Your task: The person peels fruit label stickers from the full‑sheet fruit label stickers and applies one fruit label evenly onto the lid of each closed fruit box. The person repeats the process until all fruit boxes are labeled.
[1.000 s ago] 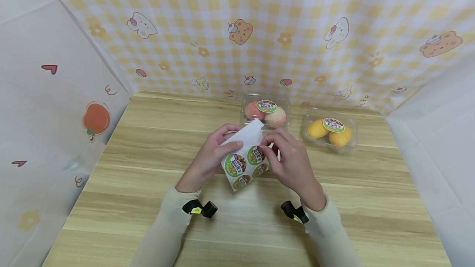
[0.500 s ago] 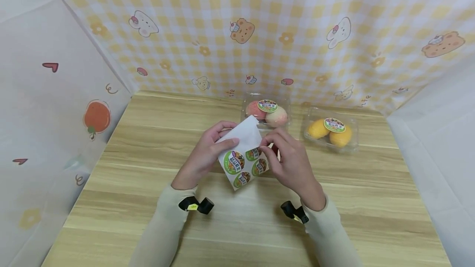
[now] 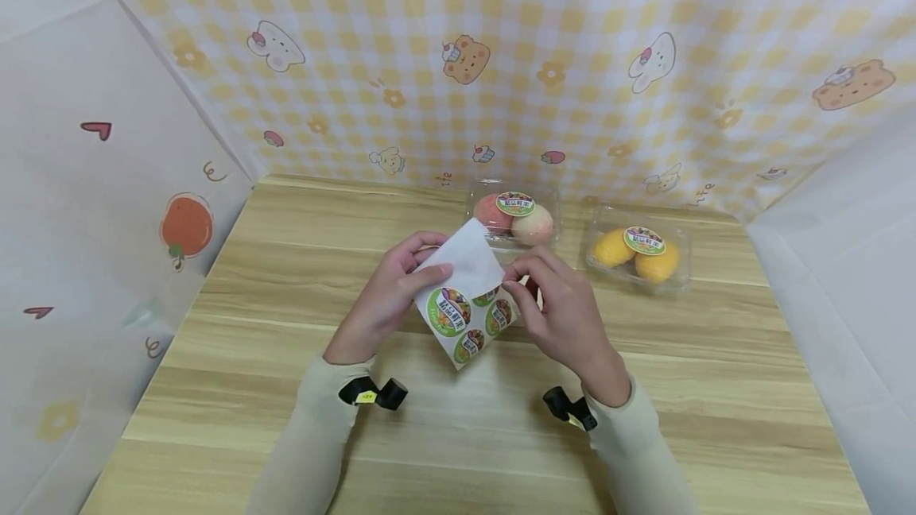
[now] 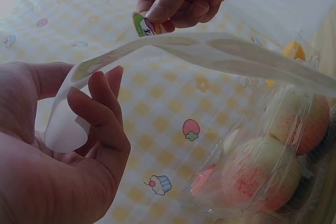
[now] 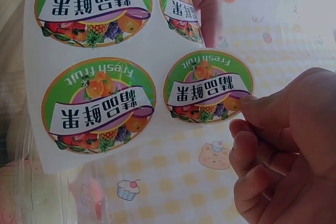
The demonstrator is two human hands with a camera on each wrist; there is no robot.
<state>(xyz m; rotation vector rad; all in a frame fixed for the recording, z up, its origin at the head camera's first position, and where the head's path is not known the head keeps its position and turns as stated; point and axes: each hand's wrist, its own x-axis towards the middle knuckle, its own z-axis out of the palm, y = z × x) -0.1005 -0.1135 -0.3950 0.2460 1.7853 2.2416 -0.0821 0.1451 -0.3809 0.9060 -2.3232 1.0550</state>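
In the head view my left hand holds a white sticker sheet over the table, thumb on its face. Several oval fruit stickers with green borders show on the sheet's lower part. My right hand is at the sheet's right edge. Its thumb and finger pinch the edge of one fruit sticker, part of which juts past the sheet in the right wrist view. From the left wrist, the sheet appears nearly edge-on and curved, with the pinched sticker standing up behind it.
Behind the sheet stands a clear plastic box with two pink-white peaches and an oval label. To its right is another clear box with two yellow fruits, labelled likewise. A checked cloth hangs at the wooden table's back edge.
My left hand has shifted left with the sheet, whose top corner has swung left and bends more. My right hand has stayed nearly in place, pinching the sticker's edge.
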